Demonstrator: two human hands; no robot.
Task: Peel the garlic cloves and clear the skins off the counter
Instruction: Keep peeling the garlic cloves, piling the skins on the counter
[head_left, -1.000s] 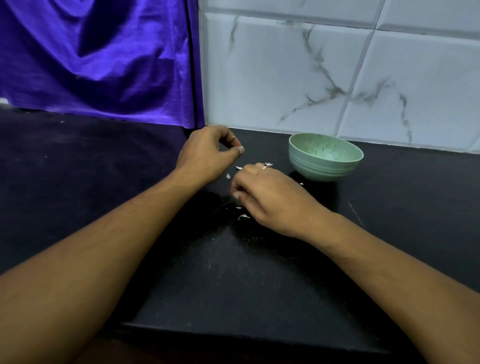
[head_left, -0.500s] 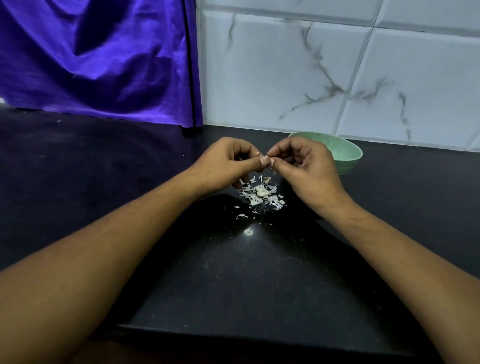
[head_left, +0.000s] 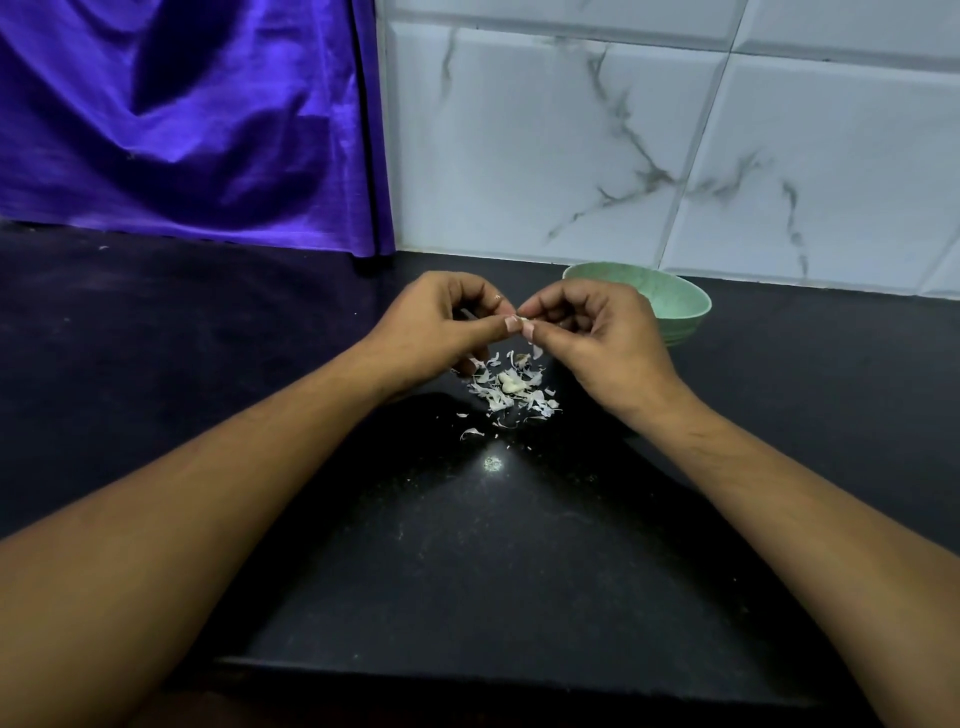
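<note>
The left hand (head_left: 441, 332) and the right hand (head_left: 605, 340) meet thumb to thumb above the dark surface (head_left: 493, 571). Their fingers are curled, and both pinch one small garlic bit (head_left: 521, 317) between their tips; it is too hidden to tell clove from skin. Directly beneath the hands a pile of skins (head_left: 535, 402) lies on the surface, with a pale peeled clove (head_left: 511, 385) in its middle. A green bowl (head_left: 680, 306) stands just behind the right hand, partly covered by it. A purple cloth (head_left: 182, 130) hangs beyond the left hand.
</note>
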